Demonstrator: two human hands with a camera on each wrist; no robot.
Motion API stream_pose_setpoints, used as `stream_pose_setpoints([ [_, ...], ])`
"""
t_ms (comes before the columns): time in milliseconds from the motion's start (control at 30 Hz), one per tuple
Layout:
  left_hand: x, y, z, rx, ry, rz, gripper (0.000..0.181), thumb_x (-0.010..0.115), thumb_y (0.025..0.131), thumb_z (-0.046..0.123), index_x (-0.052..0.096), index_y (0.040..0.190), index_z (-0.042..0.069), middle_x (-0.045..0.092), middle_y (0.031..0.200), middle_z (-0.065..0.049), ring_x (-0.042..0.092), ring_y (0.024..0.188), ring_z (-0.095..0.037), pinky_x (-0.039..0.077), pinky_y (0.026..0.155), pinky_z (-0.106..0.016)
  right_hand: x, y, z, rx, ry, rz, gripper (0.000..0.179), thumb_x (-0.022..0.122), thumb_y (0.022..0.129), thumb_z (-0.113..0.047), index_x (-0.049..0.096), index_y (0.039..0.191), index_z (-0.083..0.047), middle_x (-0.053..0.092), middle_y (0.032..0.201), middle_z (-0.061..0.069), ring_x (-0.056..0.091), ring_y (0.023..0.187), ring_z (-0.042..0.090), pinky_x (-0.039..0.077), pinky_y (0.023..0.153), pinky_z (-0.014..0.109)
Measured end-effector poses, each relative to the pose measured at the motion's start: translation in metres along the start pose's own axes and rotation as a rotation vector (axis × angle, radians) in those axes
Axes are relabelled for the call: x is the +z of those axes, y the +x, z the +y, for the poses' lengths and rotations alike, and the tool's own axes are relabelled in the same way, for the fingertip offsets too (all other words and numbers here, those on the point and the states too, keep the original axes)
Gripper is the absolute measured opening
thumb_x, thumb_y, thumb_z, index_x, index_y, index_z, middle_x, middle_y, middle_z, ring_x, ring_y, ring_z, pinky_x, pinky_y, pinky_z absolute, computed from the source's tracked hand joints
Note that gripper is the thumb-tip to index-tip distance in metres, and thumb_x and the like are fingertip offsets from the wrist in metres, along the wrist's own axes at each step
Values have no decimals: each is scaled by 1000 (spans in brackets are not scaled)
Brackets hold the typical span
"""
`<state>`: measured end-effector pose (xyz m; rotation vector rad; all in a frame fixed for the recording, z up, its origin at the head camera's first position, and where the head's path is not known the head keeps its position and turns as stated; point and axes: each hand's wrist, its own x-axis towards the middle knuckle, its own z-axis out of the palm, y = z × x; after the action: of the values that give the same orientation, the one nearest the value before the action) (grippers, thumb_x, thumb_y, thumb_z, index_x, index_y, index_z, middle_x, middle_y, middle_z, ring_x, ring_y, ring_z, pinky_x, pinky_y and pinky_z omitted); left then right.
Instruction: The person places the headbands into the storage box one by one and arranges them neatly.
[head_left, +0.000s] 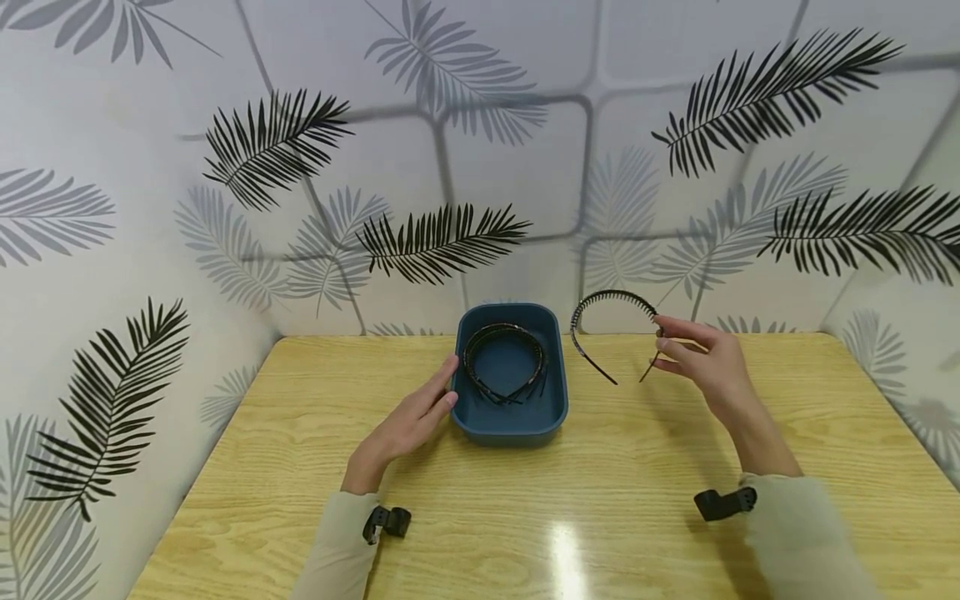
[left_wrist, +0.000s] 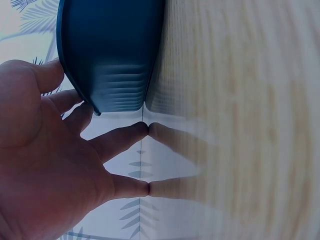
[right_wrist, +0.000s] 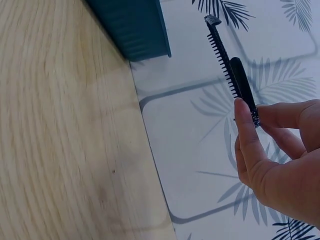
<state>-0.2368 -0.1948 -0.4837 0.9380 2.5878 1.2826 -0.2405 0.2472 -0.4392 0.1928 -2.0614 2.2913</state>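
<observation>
A dark blue bin [head_left: 510, 436] with rounded corners stands on the table near the wall. Inside it lie black headbands [head_left: 469, 348], overlapping, so I cannot tell how many. My left hand [head_left: 408, 427] rests against the bin's left side. In the left wrist view its thumb and some fingers are at the bin's rim [left_wrist: 61, 50], while two other fingertips [left_wrist: 142, 128] touch the table. To the right of the bin, my right hand [head_left: 712, 367] pinches one end of a black toothed headband [head_left: 577, 325] between thumb and fingers, holding it raised. Its teeth [right_wrist: 220, 52] show in the right wrist view.
A light wood-grain table [head_left: 480, 525] carries the bin. Directly behind its back edge rises a pale wall [head_left: 517, 183] with black and grey leaf patterns. Black wrist straps [head_left: 723, 504] sit on both sleeves.
</observation>
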Motion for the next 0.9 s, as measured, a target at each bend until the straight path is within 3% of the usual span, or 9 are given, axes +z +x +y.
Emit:
stream_pose_setpoints([
  [433,0,-1,3,-7,-9,-5,60,39,114,17,11,164,-1,7,171,-16,9,157,-32,15,124,-54,33,7,-2,16,7,-22,50,68,99,-2,51,143,15,60,112,9,68,96,10,60,84,32],
  [667,0,-1,2,-1,-2,0,59,39,114,15,11,163,-2,8,170,-20,9,157,-32,15,124,-54,53,10,0,16,12,-39,49,67,99,-2,51,142,14,58,116,16,68,97,10,60,85,33],
  [900,0,0,0,6,-8,-2,60,40,113,15,12,163,-2,8,170,-21,9,157,-33,15,124,-55,66,13,6,18,14,-45,46,65,100,0,52,142,14,59,115,13,68,94,10,60,84,31],
])
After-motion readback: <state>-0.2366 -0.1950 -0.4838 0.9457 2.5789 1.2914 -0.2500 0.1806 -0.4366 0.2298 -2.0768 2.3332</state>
